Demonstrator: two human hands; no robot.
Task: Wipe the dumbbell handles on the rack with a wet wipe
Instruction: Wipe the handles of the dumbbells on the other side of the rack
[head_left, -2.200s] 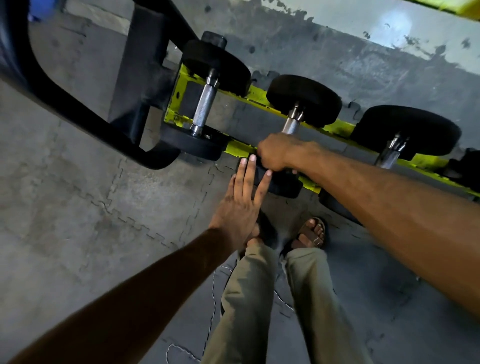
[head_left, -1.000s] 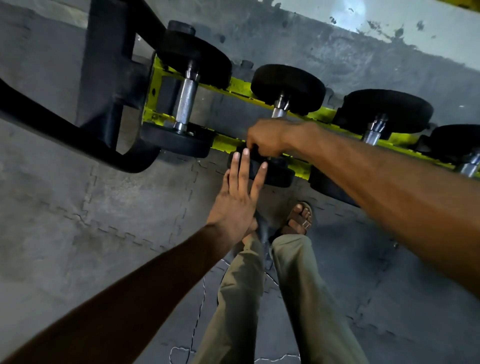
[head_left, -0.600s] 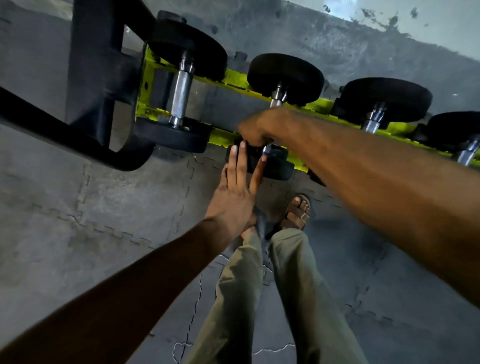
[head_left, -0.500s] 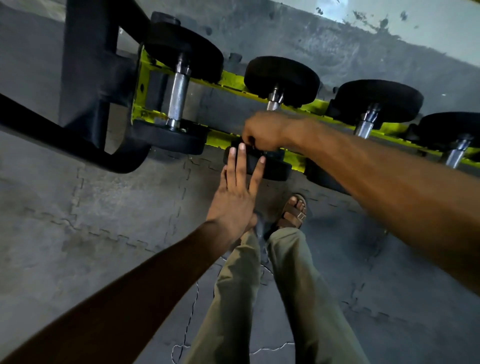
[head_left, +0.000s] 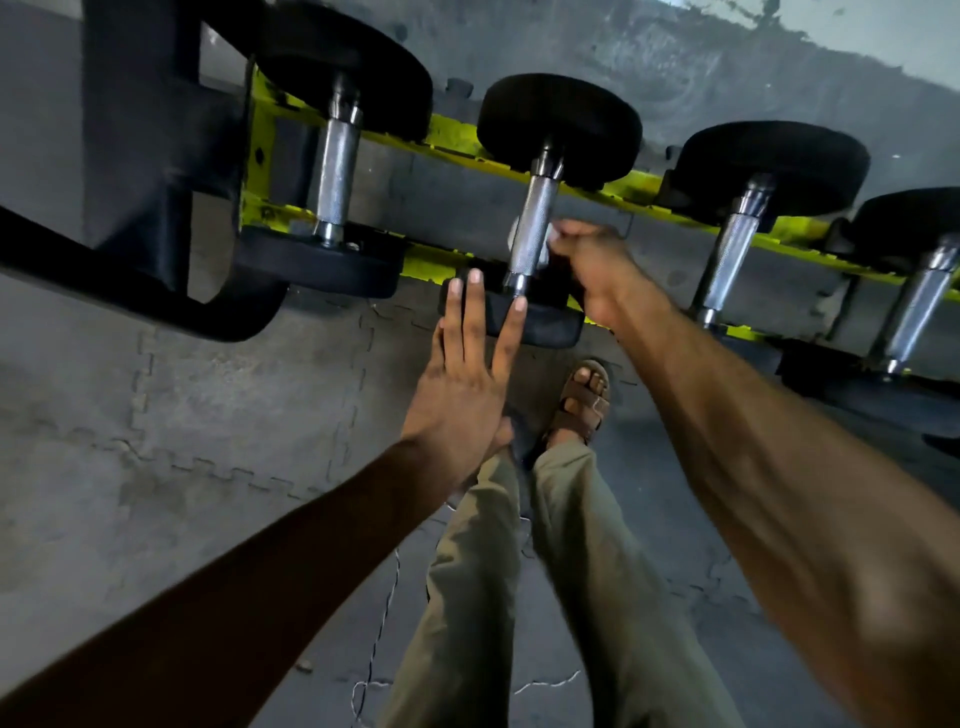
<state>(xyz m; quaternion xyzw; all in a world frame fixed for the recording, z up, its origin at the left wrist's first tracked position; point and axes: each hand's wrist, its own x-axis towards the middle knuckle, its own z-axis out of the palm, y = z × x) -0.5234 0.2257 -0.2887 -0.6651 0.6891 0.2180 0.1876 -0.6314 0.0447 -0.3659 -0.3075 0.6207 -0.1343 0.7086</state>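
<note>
Several black dumbbells with knurled steel handles lie across a yellow rack (head_left: 452, 136). My left hand (head_left: 464, 374) is flat, its straight fingers pressing on the near head (head_left: 540, 322) of the second dumbbell. My right hand (head_left: 592, 265) sits just right of that dumbbell's handle (head_left: 535, 223), fingers curled around a pale wet wipe (head_left: 515, 234) that wraps under the bar. Most of the wipe is hidden behind the handle and my fingers.
The first dumbbell's handle (head_left: 336, 166) is to the left, two more handles (head_left: 730, 249) (head_left: 919, 306) to the right. A black frame tube (head_left: 130, 291) curves at the left. My legs and a sandalled foot (head_left: 582, 400) stand on grey interlocking floor mats (head_left: 182, 441).
My right hand has slid off the top of the second handle to its right side, baring the knurled bar. My left hand stays flat on the near head.
</note>
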